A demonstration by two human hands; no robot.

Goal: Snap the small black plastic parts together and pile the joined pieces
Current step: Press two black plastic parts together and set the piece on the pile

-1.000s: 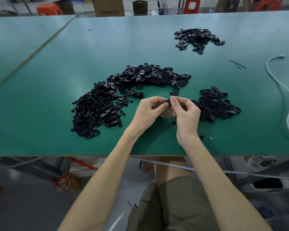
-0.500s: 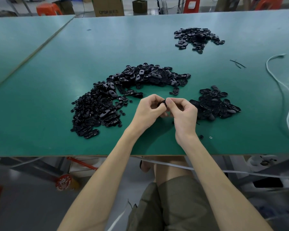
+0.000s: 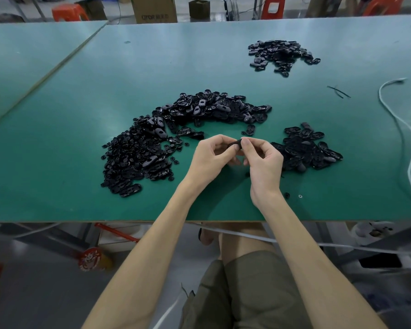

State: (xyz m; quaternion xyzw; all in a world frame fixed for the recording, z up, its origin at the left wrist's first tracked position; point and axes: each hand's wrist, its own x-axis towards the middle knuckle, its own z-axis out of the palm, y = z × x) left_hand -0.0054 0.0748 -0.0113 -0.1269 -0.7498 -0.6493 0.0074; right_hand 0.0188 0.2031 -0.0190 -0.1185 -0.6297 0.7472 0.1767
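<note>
Left of centre: sprawling heap of loose black parts [image 3: 152, 148]. Then left hand [image 3: 209, 160], fingers curled, pinching small black part [image 3: 235, 146] jointly with right hand [image 3: 263, 162]. I judge part light, stiff, slick; pinch its rim. Right: smaller pile [image 3: 306, 150].

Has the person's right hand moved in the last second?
No. The right hand stays at the left edge of the nearer right-side pile, as before, pinching a black part with the left hand.
</note>
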